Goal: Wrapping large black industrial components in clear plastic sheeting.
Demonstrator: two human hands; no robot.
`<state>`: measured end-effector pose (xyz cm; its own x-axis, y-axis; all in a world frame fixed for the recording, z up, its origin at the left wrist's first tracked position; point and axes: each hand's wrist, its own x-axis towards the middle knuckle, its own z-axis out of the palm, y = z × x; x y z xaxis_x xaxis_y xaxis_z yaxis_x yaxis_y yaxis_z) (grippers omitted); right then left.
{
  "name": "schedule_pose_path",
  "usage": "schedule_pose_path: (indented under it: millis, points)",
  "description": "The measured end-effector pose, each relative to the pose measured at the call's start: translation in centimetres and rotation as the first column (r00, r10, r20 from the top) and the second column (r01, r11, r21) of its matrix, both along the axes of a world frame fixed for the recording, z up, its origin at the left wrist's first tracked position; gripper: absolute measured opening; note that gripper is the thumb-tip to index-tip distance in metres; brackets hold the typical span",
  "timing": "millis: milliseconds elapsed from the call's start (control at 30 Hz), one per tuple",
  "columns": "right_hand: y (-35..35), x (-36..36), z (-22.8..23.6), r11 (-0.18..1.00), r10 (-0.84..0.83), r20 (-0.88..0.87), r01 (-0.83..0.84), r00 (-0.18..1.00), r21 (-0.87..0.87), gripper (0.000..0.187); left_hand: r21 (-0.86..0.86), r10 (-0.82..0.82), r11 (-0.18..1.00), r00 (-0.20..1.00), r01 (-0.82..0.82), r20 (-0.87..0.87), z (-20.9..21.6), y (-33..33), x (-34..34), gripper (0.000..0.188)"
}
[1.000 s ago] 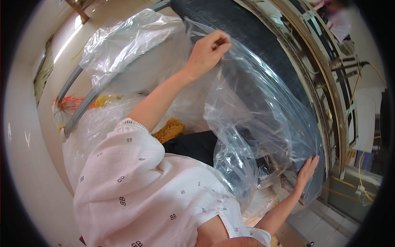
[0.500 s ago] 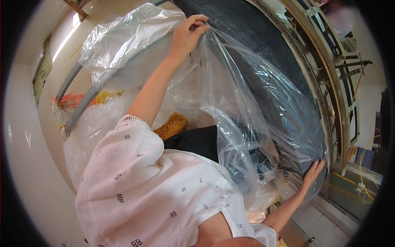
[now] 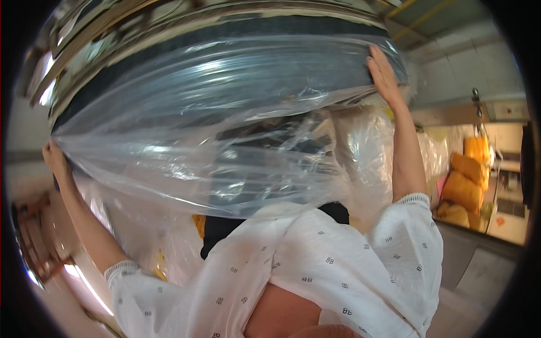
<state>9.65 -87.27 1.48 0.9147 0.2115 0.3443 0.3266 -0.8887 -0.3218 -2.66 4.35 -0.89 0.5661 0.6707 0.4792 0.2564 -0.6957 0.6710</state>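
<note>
A large sheet of clear plastic film stretches across in front of me, over a long dark padded-looking surface and down over my lap. At the far left end, my left hand is closed on the gathered edge of the film, pulling it into creases that fan out from the fingers. My right hand lies flat on the film at the right end of the dark surface, its fingers stretched out. Between my hands the film is taut over the dark surface and loose and wrinkled nearer my body.
Long rails and frame parts run along the far side behind the dark surface. More crumpled clear plastic hangs below on the right. Orange-yellow bundles stand in a lit area at the right. A pale tiled wall rises at the far right.
My view has swung round to face the dark surface squarely. My left hand has carried the film's edge out to the left end, so the film lies wider and tighter; my right hand stays flat at the right end.
</note>
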Motion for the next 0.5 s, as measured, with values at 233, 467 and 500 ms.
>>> schedule_pose_path:
  millis: [233,467,500]
  points:
    - [-8.9,2.0,0.3,0.935,-0.328,0.050,0.332,0.943,-0.126,0.049,0.490,0.104,0.870,0.954,0.049,-0.280,-1.5,-0.6,5.5,0.033]
    - [-10.8,3.9,1.0,0.987,-0.150,-0.111,0.156,0.982,0.043,0.050,0.204,0.133,0.978,0.874,-0.040,-0.467,-0.5,-5.3,3.0,0.045]
    - [-15.4,4.6,0.5,0.971,-0.214,-0.142,0.226,0.967,0.080,0.051,0.377,0.092,0.925,0.990,-0.045,-0.107,-1.8,-6.7,3.9,0.044]
